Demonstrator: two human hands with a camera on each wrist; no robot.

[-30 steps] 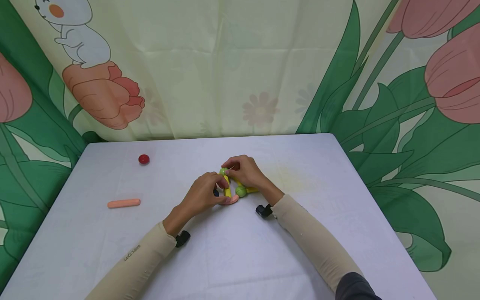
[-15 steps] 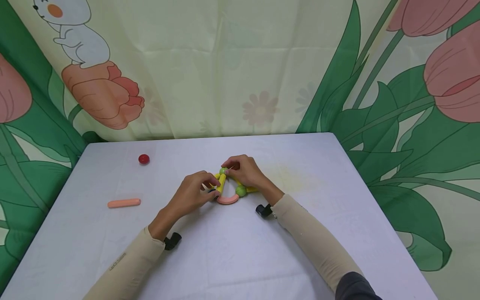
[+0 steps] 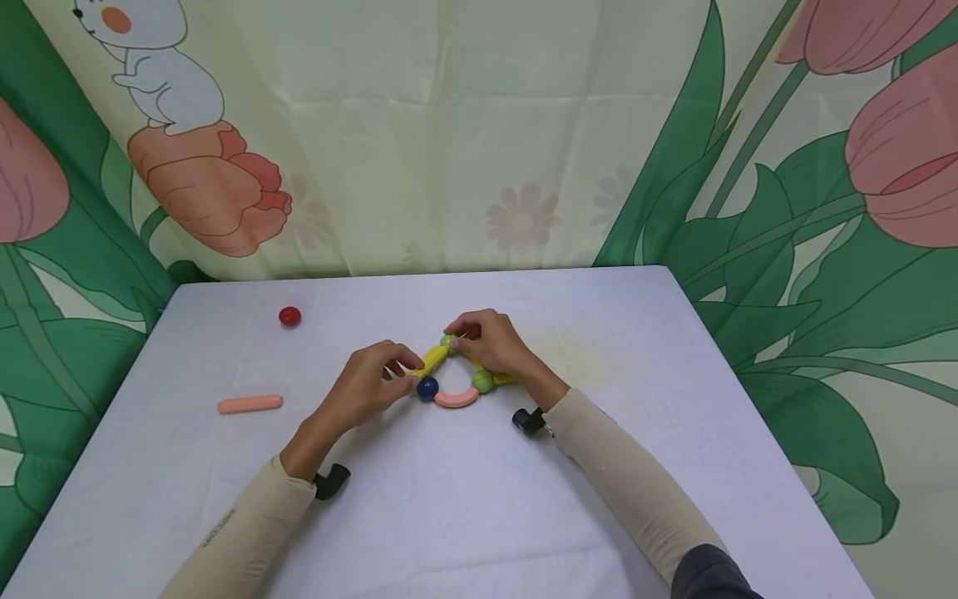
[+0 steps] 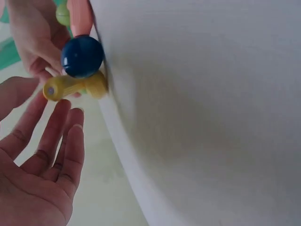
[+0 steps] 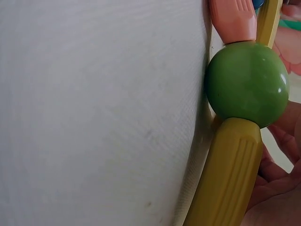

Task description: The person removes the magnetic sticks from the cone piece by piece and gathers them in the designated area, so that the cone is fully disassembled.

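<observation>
Fingers bent, left hand (image 3: 370, 376) pinches a yellow rod (image 3: 432, 360), right hand (image 3: 488, 341) a green ball (image 3: 446, 342); leftward on the table (image 3: 479, 516) lie a red ball (image 3: 289, 316) and straight pink rod (image 3: 250, 403).

We see a bowed pink rod (image 3: 456, 400) lying on the worktop (image 3: 449, 516), its ends touching a glossy blue ball (image 3: 427, 388) and a nearer green ball (image 3: 482, 381), which also meets a ridged yellow stick (image 5: 225, 174). A yellow bar (image 3: 434, 359) slants from the farther green ball (image 3: 448, 342) toward the blue one.
</observation>
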